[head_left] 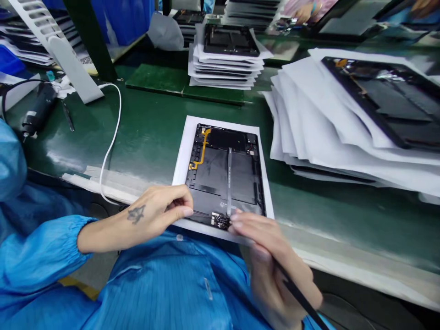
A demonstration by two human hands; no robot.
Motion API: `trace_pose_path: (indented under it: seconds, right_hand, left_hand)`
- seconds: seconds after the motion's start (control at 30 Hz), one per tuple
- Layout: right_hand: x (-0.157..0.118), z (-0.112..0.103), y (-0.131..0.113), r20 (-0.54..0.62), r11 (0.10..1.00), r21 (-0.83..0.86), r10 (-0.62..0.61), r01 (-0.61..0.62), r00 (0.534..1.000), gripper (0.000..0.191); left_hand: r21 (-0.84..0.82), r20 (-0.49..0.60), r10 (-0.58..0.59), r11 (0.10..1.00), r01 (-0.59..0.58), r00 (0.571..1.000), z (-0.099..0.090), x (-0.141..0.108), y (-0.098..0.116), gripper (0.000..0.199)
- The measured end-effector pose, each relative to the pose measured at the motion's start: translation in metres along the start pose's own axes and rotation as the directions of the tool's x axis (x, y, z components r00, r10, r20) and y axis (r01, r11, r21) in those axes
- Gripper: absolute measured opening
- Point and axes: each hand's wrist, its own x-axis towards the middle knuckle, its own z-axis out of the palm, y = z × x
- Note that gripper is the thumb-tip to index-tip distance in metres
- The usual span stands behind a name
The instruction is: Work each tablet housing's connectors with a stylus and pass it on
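An opened tablet housing (pixel 213 176) with dark insides lies on a white sheet (pixel 182 137) before me. An orange flex cable (pixel 205 149) runs down its left side, a grey ribbon (pixel 229 178) down the middle. My left hand (pixel 156 213) pinches thumb and forefinger together at the lower left edge; a thin dark line, like a wire, leads from the fingertips towards a small circuit board (pixel 219 220). My right hand (pixel 278 261) is closed around a slim black tool (pixel 302 300), its fingertips at the board's right end. The tool's working tip is hidden.
Paper-interleaved housings are stacked at the back (pixel 225 68) and right (pixel 309 123). A white cable (pixel 118 119) crosses the green bench on the left, near an electric screwdriver (pixel 39 107) and a white stand (pixel 74 68). Another person's hand (pixel 304 13) shows at the far back.
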Motion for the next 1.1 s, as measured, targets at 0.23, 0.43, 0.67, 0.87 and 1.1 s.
trace_pose_path:
  seconds: [0.23,0.43,0.67,0.87,1.1]
  right_hand:
    - [0.028,0.035,-0.002,0.200,0.919,-0.348,-0.119,0.184,0.973,0.020]
    - [0.027,0.041,0.007,0.171,0.962,-0.242,-0.085,0.125,0.982,0.026]
    - [0.031,0.042,0.007,0.155,0.969,-0.223,-0.070,0.104,0.985,0.023]
    - [0.032,0.042,0.005,0.165,0.974,-0.208,-0.059,0.093,0.985,0.025]
    - [0.029,0.039,0.008,0.170,0.938,-0.298,-0.133,0.180,0.976,0.018]
  left_hand:
    - [-0.334,-0.033,-0.165,0.931,0.145,0.986,0.009,0.003,0.006,0.004]
    - [-0.017,-0.308,0.052,0.998,-0.060,0.950,0.009,-0.010,-0.003,0.012]
    - [0.199,-0.388,0.302,0.950,-0.241,0.871,0.016,-0.009,-0.008,0.011]
    - [0.101,-0.385,0.215,0.976,-0.191,0.897,0.020,-0.007,-0.010,0.007]
    - [0.309,-0.307,0.281,0.933,-0.184,0.909,0.010,-0.006,-0.008,0.013]
